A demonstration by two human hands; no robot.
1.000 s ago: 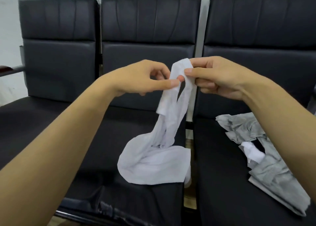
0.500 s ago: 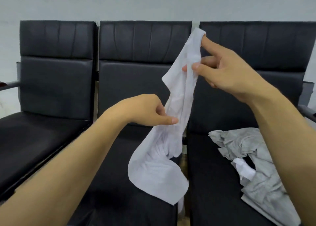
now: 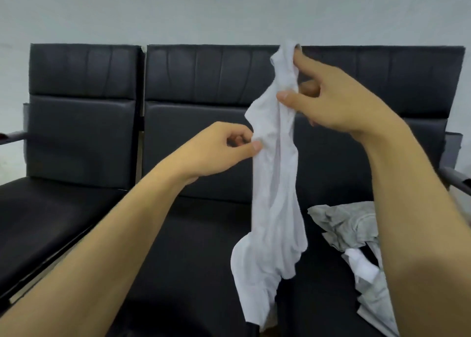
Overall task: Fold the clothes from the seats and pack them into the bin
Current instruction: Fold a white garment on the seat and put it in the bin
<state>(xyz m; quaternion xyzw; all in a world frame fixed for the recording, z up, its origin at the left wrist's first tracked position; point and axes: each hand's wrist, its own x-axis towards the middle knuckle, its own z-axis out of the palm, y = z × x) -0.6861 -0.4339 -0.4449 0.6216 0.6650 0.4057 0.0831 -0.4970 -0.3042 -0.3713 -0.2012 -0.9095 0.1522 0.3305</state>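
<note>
A thin white garment (image 3: pixel 274 196) hangs in the air in front of the middle seat (image 3: pixel 193 255). My right hand (image 3: pixel 339 99) holds its top end high, pinching the cloth between thumb and fingers. Lower and to the left, my left hand (image 3: pixel 224 150) pinches the garment's left edge. The cloth's bottom dangles just above the seat's front. A crumpled grey garment (image 3: pixel 356 232) with a white piece on it lies on the right seat. No bin is in view.
Three black padded seats stand in a row against a pale wall (image 3: pixel 229 10). The left seat (image 3: pixel 51 222) has nothing on it. Metal armrests (image 3: pixel 456 181) stick out at both ends of the row.
My right hand has lifted the white garment off the seat and up high. My left hand slid down from the top to its left edge. The view has tilted upward.
</note>
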